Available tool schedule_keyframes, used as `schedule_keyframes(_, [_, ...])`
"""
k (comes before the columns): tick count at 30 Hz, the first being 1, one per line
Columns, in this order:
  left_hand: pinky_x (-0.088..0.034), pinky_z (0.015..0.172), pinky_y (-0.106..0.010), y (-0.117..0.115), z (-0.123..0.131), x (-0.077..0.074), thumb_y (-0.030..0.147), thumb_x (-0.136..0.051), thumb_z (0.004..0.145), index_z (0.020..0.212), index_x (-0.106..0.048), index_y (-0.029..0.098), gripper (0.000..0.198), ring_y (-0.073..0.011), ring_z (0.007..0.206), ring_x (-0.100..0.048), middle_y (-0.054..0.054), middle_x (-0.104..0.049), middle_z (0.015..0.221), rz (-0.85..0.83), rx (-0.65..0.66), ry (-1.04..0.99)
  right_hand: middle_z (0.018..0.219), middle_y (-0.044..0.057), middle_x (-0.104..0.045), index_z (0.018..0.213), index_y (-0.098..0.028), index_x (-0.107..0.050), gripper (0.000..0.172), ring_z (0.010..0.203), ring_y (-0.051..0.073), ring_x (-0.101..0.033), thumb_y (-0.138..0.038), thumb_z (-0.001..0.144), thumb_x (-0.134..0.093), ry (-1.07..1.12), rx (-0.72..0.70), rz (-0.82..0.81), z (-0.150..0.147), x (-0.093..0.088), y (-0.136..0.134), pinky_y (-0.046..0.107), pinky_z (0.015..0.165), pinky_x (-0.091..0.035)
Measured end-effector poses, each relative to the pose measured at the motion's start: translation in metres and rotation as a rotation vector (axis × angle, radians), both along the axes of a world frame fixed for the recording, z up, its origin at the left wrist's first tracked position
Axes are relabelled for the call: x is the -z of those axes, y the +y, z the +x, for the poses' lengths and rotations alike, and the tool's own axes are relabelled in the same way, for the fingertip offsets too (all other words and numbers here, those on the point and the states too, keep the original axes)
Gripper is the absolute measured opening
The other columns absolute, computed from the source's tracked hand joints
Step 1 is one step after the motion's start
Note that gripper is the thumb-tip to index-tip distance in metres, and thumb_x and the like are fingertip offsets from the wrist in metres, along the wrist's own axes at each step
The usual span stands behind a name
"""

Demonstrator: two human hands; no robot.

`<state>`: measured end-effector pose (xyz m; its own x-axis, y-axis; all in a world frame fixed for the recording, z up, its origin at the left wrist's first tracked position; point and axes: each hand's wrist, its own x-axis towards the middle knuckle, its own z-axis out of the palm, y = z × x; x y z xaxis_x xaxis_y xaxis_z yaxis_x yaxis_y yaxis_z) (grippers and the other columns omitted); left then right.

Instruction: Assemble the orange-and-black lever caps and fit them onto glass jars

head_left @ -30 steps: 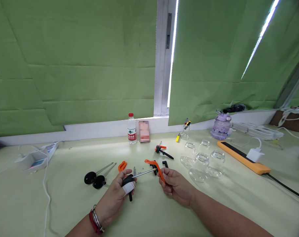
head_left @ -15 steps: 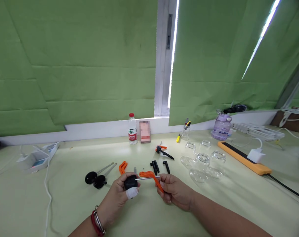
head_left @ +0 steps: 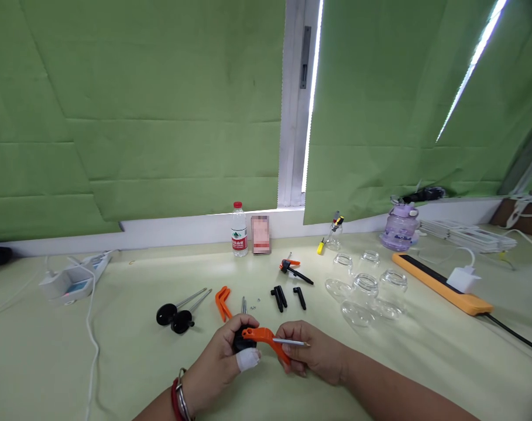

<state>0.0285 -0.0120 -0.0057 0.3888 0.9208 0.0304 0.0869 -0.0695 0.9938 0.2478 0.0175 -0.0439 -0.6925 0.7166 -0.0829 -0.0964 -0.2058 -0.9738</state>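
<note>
Now orange lever (head_left: 261, 335) — slid along rod (head_left: 292, 342) to knob (head_left: 238, 345).

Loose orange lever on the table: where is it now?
In the head view the loose orange lever lies left of centre, beyond the left hand, between two black-knobbed rods and a short metal pin.

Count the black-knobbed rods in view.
3. One rod and a second rod lie on the table; the third rod is in the left hand, through the orange lever. The assembled tool may hide another.
</note>
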Motion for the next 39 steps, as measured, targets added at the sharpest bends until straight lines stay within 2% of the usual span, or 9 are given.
schedule_keyframes(4, [-0.039,0.073,-0.028,-0.005,0.003,0.004,0.04,-0.056,0.081,0.105,-0.054,0.021,0.031,-0.0146,0.074,-0.048,-0.002,-0.054,0.083,-0.025,0.049,-0.05,0.063,0.0,-0.061,0.085,-0.015,-0.053,0.031,0.042,0.004,-0.034,-0.042,0.076,-0.065,-0.03,-0.031,0.042,0.001,-0.003,-0.003,0.02,0.047,-0.026])
schedule_keyframes(8, [-0.04,0.074,-0.032,-0.01,0.006,0.007,0.047,-0.039,0.088,0.105,-0.058,0.019,0.038,-0.0162,0.075,-0.05,-0.005,-0.057,0.086,-0.121,-0.008,-0.221,0.065,0.0,-0.062,0.086,-0.015,-0.052,0.033,0.041,0.003,-0.033,-0.043,0.075,-0.065,-0.04,-0.056,0.057,0.001,-0.001,-0.002,0.019,0.046,-0.025])
schedule_keyframes(19, [-0.037,0.073,-0.026,-0.009,0.008,0.004,0.039,-0.054,0.082,0.1,-0.063,0.02,0.027,-0.0141,0.079,-0.045,-0.003,-0.056,0.087,-0.264,-0.084,-0.381,0.065,0.001,-0.062,0.086,-0.015,-0.053,0.033,0.041,0.004,-0.035,-0.045,0.077,-0.063,-0.086,-0.046,0.092,-0.001,-0.004,-0.003,0.019,0.045,-0.028])
schedule_keyframes(23, [-0.039,0.068,-0.026,-0.009,0.008,-0.004,0.037,-0.055,0.082,0.097,-0.064,0.019,0.025,-0.0133,0.072,-0.046,-0.003,-0.054,0.084,-0.239,-0.168,-0.466,0.061,0.0,-0.056,0.084,-0.015,-0.054,0.033,0.046,0.008,-0.042,-0.047,0.084,-0.05,-0.164,0.068,0.151,-0.007,0.001,0.001,0.021,0.045,-0.034])
schedule_keyframes(25, [-0.039,0.066,-0.026,-0.006,0.005,-0.008,0.036,-0.053,0.083,0.098,-0.064,0.018,0.026,-0.013,0.07,-0.047,-0.003,-0.053,0.083,-0.211,-0.22,-0.522,0.065,0.0,-0.055,0.086,-0.015,-0.056,0.025,0.054,0.011,-0.048,-0.039,0.087,-0.045,-0.264,0.176,0.327,-0.011,0.003,0.004,0.023,0.051,-0.039])
schedule_keyframes(27, [-0.04,0.066,-0.026,-0.003,0.002,-0.009,0.036,-0.052,0.084,0.099,-0.063,0.018,0.026,-0.0128,0.069,-0.049,-0.004,-0.054,0.087,-0.184,-0.267,-0.57,0.078,0.004,-0.057,0.089,-0.016,-0.058,0.016,0.07,0.014,-0.052,-0.025,0.086,-0.044,-0.409,0.266,0.635,-0.017,0.002,0.005,0.027,0.064,-0.044])
schedule_keyframes(31, [-0.042,0.068,-0.028,0.006,-0.004,-0.007,0.034,-0.053,0.084,0.097,-0.063,0.016,0.024,-0.0134,0.07,-0.052,-0.005,-0.054,0.09,-0.163,-0.325,-0.628,0.103,0.011,-0.058,0.102,-0.015,-0.058,0.027,0.097,0.022,-0.049,-0.009,0.081,-0.042,-0.662,0.197,1.187,-0.033,0.0,0.006,0.037,0.086,-0.04])
schedule_keyframes(34, [-0.044,0.066,-0.028,0.01,-0.007,-0.005,0.033,-0.055,0.083,0.094,-0.064,0.015,0.022,-0.013,0.068,-0.052,-0.005,-0.054,0.092,-0.16,-0.363,-0.644,0.108,0.011,-0.059,0.111,-0.016,-0.055,0.035,0.104,0.023,-0.045,-0.007,0.079,-0.044,-0.768,0.122,1.363,-0.047,0.001,0.012,0.037,0.09,-0.038])
schedule_keyframes(39, [-0.044,0.064,-0.027,0.012,-0.008,-0.006,0.032,-0.058,0.081,0.091,-0.064,0.014,0.021,-0.0128,0.069,-0.05,-0.006,-0.054,0.098,-0.166,-0.393,-0.633,0.102,0.009,-0.062,0.104,-0.017,-0.058,0.028,0.1,0.022,-0.046,-0.009,0.08,-0.048,-0.882,0.111,1.427,-0.064,0.001,0.026,0.034,0.086,-0.037])
